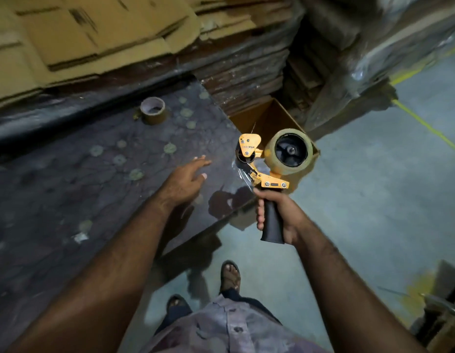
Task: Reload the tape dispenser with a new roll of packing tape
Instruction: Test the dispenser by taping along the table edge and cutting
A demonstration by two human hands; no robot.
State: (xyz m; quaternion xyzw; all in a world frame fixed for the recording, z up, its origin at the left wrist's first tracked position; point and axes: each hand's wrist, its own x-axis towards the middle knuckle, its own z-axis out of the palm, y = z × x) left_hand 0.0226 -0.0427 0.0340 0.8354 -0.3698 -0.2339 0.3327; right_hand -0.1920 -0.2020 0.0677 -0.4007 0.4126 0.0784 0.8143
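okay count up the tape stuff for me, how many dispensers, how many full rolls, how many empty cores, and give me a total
Tape dispensers: 1, orange with a black handle, held in the right hand
Tape rolls: 1, mounted on the dispenser
Empty-looking cardboard cores: 1, lying on the dark table
Total: 3

Both bare forearms reach forward from the bottom of the view. The left hand (186,180) is held palm down with its fingers loosely spread and extended, holding nothing. The right hand (278,215) is raised slightly higher, its fingers curled tight in a fist-like grip around a handle, thumb uppermost.
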